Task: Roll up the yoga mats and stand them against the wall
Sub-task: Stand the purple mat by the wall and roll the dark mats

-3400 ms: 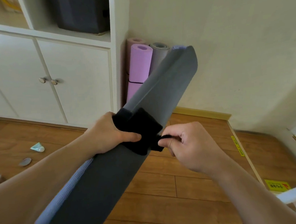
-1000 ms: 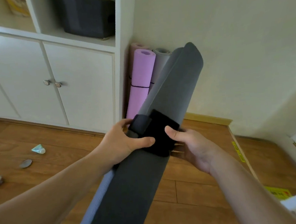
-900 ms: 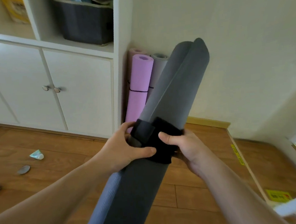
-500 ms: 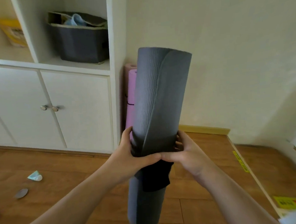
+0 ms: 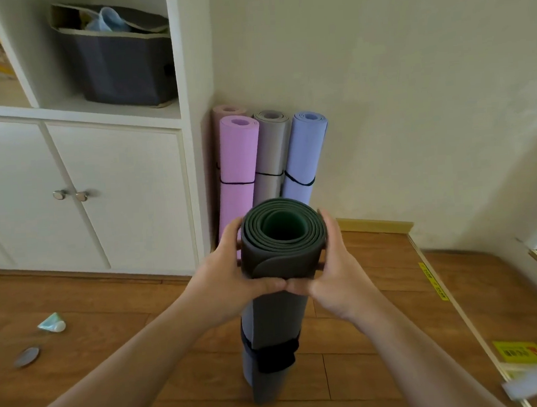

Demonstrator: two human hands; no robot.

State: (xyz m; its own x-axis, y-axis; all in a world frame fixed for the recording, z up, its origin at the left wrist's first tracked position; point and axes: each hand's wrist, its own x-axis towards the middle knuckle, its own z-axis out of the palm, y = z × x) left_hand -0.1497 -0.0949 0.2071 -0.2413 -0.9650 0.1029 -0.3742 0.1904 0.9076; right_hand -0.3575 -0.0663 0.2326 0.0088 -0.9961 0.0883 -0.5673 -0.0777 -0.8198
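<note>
A dark grey rolled yoga mat (image 5: 278, 317) stands upright in front of me, its spiral top end facing the camera. A black strap (image 5: 273, 357) binds it lower down. My left hand (image 5: 231, 276) grips its upper part from the left and my right hand (image 5: 335, 271) grips it from the right, thumbs meeting at the front. Against the wall in the corner stand a pink mat (image 5: 238, 170), a grey mat (image 5: 272, 158) and a lilac mat (image 5: 304, 159), with another pinkish roll (image 5: 225, 111) behind them.
A white cabinet (image 5: 117, 198) with two knobs stands left of the corner; a dark bin (image 5: 121, 64) sits on its shelf. Small bits of litter (image 5: 51, 325) lie on the wood floor at the left. A yellow label (image 5: 519, 351) and a floor strip run along the right.
The grey mat swung from a tilt to upright and dropped lower. Both hands shifted from the strap to the mat's top end. The standing mats behind are uncovered.
</note>
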